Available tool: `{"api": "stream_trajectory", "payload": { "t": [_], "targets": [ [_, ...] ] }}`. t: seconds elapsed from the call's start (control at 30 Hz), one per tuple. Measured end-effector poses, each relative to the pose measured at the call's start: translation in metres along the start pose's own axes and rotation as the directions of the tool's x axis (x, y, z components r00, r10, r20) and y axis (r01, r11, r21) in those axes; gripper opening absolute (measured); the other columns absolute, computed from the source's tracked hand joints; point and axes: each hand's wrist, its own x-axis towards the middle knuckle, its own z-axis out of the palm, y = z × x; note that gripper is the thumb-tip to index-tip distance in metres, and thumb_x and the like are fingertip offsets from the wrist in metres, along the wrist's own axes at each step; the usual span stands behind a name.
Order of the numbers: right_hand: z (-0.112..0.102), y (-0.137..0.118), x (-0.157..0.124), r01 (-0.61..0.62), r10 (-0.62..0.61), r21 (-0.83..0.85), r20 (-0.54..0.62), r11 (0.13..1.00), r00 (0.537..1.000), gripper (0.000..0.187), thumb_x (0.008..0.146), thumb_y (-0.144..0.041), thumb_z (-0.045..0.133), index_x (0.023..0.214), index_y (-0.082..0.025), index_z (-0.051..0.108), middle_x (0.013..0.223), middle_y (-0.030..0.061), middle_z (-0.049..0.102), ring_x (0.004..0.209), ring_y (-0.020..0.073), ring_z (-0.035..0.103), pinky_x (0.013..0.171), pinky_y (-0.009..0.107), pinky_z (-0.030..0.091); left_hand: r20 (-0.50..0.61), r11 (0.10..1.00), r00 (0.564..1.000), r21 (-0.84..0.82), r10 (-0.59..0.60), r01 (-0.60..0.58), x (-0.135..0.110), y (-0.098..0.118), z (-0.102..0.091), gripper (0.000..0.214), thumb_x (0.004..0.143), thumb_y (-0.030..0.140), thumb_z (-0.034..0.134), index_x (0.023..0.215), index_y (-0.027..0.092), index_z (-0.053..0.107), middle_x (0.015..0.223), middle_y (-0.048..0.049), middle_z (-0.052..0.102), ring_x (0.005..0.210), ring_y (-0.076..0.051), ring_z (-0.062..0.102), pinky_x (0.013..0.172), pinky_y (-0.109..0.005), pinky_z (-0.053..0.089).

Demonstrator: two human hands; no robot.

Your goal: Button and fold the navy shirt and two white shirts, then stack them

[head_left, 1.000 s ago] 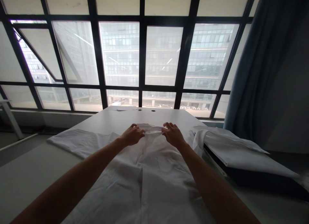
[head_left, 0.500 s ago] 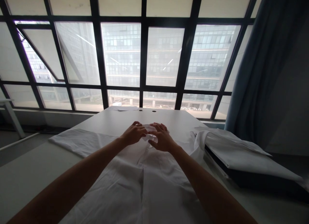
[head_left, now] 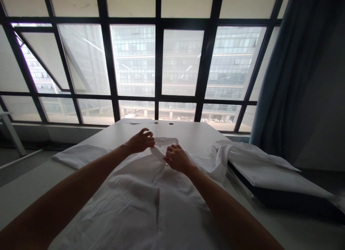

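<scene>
A white shirt (head_left: pixel 126 199) lies spread on the table, front side up, its collar (head_left: pixel 166 140) toward the far end. My left hand (head_left: pixel 141 140) pinches the left side of the collar between thumb and fingers. On the collar's near right side, my right hand (head_left: pixel 178 158) is closed with curled fingers gripping the fabric. The collar stands raised and forms an open loop between both hands. One sleeve (head_left: pixel 81 156) stretches out to the left; the other side of the shirt runs right toward a stack of cloth.
Folded white cloth (head_left: pixel 269 171) rests on a dark flat block (head_left: pixel 291 203) at the right. Papers (head_left: pixel 137 121) lie at the far end of the white table (head_left: pixel 107 135). A blue curtain (head_left: pixel 280 81) hangs beside the windows. Another table's leg (head_left: pixel 13 135) stands at far left.
My hands have moved apart, the left one going left and the right one slightly nearer. The collar between them has opened out into a wider loop.
</scene>
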Motion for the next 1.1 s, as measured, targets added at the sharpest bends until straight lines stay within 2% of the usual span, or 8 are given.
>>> {"api": "stream_trajectory", "payload": {
  "t": [0.13,0.3,0.43,0.53,0.63,0.73,0.8,1.1],
  "targets": [
    [0.001,0.004,0.000,-0.042,0.041,0.021,0.049,0.999,0.998,0.024,0.095,-0.030,0.052,0.086,-0.014,0.068,0.088,0.0096,0.070,0.082,0.0202,0.062,0.084,0.033,0.038,0.058,0.999,0.997,-0.009,0.050,-0.050,-0.001,-0.005,0.002,0.027,0.092,0.012,0.045,0.087,0.025,0.067,0.102,-0.0045,0.069,0.113,-0.022,0.053,0.106,-0.043,0.030],
    [-0.002,0.010,0.000,-0.092,0.088,0.054,0.071,0.994,0.994,0.025,0.094,-0.033,0.053,0.084,-0.015,0.068,0.085,0.0098,0.072,0.076,0.0195,0.065,0.084,0.032,0.039,-0.040,0.999,0.999,-0.017,0.034,-0.035,-0.003,-0.010,0.008,0.016,0.092,0.017,0.053,0.089,0.023,0.068,0.121,-0.0069,0.063,0.118,-0.023,0.052,0.100,-0.042,0.038],
    [-0.003,0.009,-0.001,-0.071,0.065,0.071,0.082,0.995,0.995,0.028,0.095,-0.035,0.052,0.085,-0.015,0.069,0.085,0.0099,0.072,0.075,0.0191,0.065,0.084,0.032,0.040,-0.092,0.973,0.970,-0.061,-0.227,0.222,0.004,0.005,0.021,0.024,0.096,0.027,0.047,0.086,0.016,0.066,0.104,-0.0108,0.066,0.090,-0.021,0.061,0.078,-0.037,0.049],
    [-0.003,0.005,-0.002,-0.069,0.057,0.147,0.084,0.987,0.995,0.035,0.095,-0.044,0.049,0.085,-0.017,0.070,0.083,0.0086,0.071,0.072,0.0193,0.063,0.077,0.032,0.042,-0.059,0.860,0.871,-0.201,-0.488,0.469,0.013,0.025,0.027,0.019,0.093,0.028,0.054,0.084,0.014,0.063,0.085,-0.0086,0.067,0.069,-0.018,0.061,0.063,-0.029,0.050],
    [-0.004,0.005,-0.001,-0.124,0.130,0.150,-0.030,0.981,0.991,0.033,0.095,-0.043,0.050,0.102,-0.019,0.070,0.099,0.0106,0.070,0.085,0.0227,0.062,0.078,0.034,0.043,-0.033,0.780,0.812,-0.306,-0.582,0.547,0.017,0.042,0.025,0.010,0.080,0.016,0.066,0.089,0.014,0.062,0.079,-0.0054,0.069,0.067,-0.017,0.064,0.062,-0.027,0.050],
    [-0.002,0.013,-0.001,-0.226,0.232,0.052,-0.177,0.973,0.957,0.039,0.090,-0.030,0.058,0.126,-0.017,0.060,0.122,0.0153,0.061,0.108,0.0287,0.054,0.091,0.041,0.040,-0.071,0.775,0.812,-0.357,-0.579,0.521,0.016,0.050,0.019,0.019,0.078,0.010,0.063,0.096,0.015,0.063,0.079,-0.0032,0.071,0.070,-0.017,0.066,0.066,-0.026,0.052],
    [0.001,0.021,-0.003,-0.281,0.280,0.023,-0.190,0.959,0.941,0.044,0.087,-0.023,0.059,0.131,-0.018,0.056,0.126,0.0156,0.059,0.113,0.0294,0.050,0.094,0.043,0.038,-0.088,0.795,0.826,-0.345,-0.556,0.499,0.014,0.051,0.015,0.017,0.080,0.010,0.061,0.095,0.016,0.065,0.081,-0.0038,0.072,0.074,-0.017,0.067,0.069,-0.027,0.052],
    [0.007,0.040,-0.008,-0.351,0.351,0.021,-0.136,0.936,0.927,0.019,0.091,-0.016,0.051,0.095,-0.018,0.070,0.096,0.0113,0.066,0.093,0.0238,0.055,0.083,0.037,0.038,-0.054,0.899,0.898,-0.071,-0.436,0.432,0.007,0.049,0.021,0.020,0.086,0.008,0.051,0.092,0.016,0.069,0.084,-0.0082,0.069,0.071,-0.019,0.064,0.068,-0.029,0.050]
  ]
}}
